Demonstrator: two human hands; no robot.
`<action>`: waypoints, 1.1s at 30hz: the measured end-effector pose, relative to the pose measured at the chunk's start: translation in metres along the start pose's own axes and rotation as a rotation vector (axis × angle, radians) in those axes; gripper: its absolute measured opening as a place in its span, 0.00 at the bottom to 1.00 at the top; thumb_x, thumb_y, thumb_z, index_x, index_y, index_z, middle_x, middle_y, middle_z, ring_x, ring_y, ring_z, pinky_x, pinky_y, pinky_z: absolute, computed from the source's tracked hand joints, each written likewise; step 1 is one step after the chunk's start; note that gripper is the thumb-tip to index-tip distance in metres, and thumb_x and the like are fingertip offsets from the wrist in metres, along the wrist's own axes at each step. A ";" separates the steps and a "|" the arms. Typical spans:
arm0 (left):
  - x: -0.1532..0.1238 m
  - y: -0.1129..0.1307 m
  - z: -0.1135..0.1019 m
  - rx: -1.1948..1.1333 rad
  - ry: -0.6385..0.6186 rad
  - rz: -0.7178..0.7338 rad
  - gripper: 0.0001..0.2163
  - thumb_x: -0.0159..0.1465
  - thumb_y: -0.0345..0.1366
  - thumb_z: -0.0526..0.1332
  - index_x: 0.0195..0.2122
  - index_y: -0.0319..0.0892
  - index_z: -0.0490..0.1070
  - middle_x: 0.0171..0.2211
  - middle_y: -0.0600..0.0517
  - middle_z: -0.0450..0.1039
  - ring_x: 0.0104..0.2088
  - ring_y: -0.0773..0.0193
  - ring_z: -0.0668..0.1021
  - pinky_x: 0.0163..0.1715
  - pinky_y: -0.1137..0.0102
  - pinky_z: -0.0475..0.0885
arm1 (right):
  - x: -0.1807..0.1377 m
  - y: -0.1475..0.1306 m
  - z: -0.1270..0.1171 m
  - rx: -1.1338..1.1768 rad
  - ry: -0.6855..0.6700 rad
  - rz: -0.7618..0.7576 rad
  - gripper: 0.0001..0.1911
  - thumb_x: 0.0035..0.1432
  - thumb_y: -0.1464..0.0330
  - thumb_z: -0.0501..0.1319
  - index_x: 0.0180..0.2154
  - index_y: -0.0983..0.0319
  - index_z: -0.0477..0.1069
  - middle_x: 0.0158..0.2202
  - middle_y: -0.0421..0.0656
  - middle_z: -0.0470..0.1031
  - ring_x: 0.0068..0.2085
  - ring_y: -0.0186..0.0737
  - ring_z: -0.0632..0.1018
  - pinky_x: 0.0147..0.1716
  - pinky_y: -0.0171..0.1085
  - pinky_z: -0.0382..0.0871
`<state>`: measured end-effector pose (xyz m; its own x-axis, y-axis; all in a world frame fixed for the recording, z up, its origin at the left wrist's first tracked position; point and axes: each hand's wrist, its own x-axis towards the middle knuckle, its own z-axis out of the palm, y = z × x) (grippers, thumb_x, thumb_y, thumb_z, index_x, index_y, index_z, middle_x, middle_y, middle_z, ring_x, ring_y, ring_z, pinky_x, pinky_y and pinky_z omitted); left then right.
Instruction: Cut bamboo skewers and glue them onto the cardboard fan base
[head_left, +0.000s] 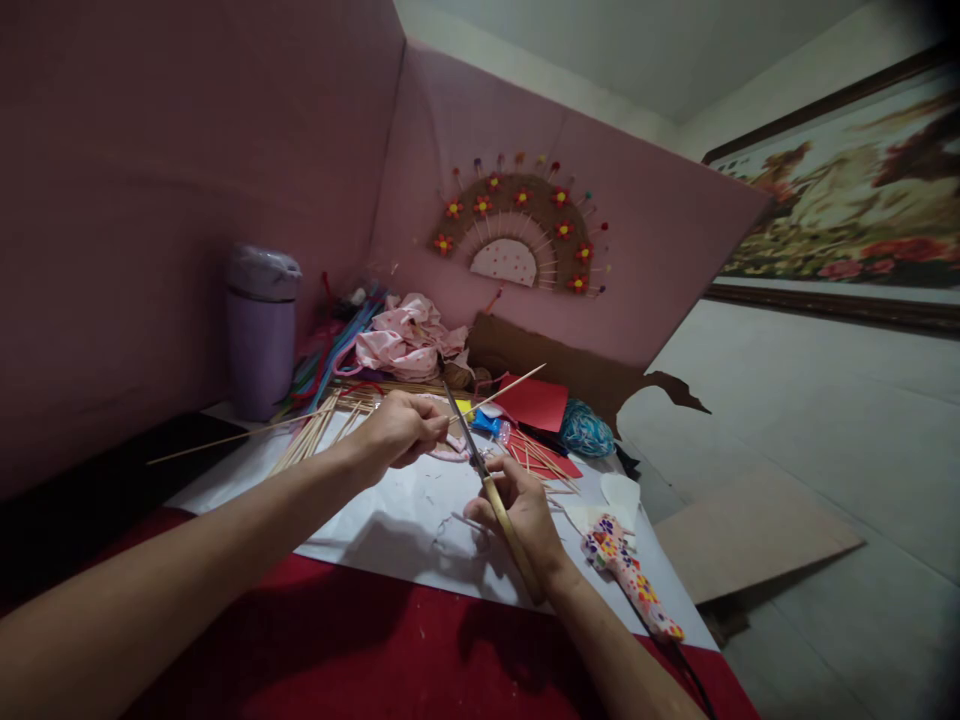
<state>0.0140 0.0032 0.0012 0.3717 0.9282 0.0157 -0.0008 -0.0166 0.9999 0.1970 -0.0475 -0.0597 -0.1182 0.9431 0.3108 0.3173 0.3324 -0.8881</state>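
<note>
My left hand point(401, 428) is closed in a pinch on a thin wooden skewer point(504, 388) that points up and to the right. My right hand point(521, 508) is closed round the yellow handles of a pair of scissors point(480, 468), whose blades reach up toward the skewer next to my left fingers. Both hands hover over a white sheet of paper point(390, 520) lying on a red tablecloth point(337, 640).
A bundle of skewers point(319, 432) lies left of my hands, with a purple flask point(261, 332) behind it. Pink cloth point(405, 340), red sheets point(534, 402), blue yarn point(586, 432) and a floral glue gun point(628, 572) surround the paper. A fan-shaped craft point(517, 235) hangs on the pink backboard.
</note>
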 end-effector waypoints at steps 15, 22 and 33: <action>-0.003 -0.016 0.011 0.624 0.354 0.633 0.08 0.56 0.32 0.55 0.21 0.39 0.65 0.19 0.53 0.64 0.22 0.69 0.65 0.23 0.73 0.56 | 0.002 -0.003 -0.001 -0.040 0.055 0.041 0.21 0.40 0.57 0.70 0.32 0.61 0.64 0.17 0.32 0.60 0.20 0.29 0.60 0.18 0.29 0.51; 0.000 -0.009 0.001 0.364 0.168 0.365 0.11 0.54 0.32 0.55 0.15 0.40 0.59 0.13 0.57 0.55 0.15 0.73 0.57 0.16 0.74 0.49 | 0.000 -0.001 0.000 -0.046 0.017 0.005 0.21 0.40 0.59 0.70 0.32 0.60 0.63 0.17 0.31 0.60 0.21 0.30 0.61 0.18 0.29 0.52; 0.007 -0.007 -0.005 -0.231 -0.082 -0.081 0.10 0.50 0.30 0.60 0.16 0.39 0.58 0.10 0.59 0.56 0.09 0.79 0.50 0.10 0.78 0.39 | 0.006 0.000 -0.007 -0.031 -0.025 -0.004 0.21 0.40 0.59 0.69 0.33 0.60 0.64 0.19 0.32 0.62 0.22 0.31 0.63 0.20 0.30 0.55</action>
<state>0.0115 0.0115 -0.0061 0.4531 0.8897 -0.0558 -0.1763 0.1507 0.9727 0.2029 -0.0415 -0.0550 -0.1427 0.9415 0.3054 0.3457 0.3366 -0.8759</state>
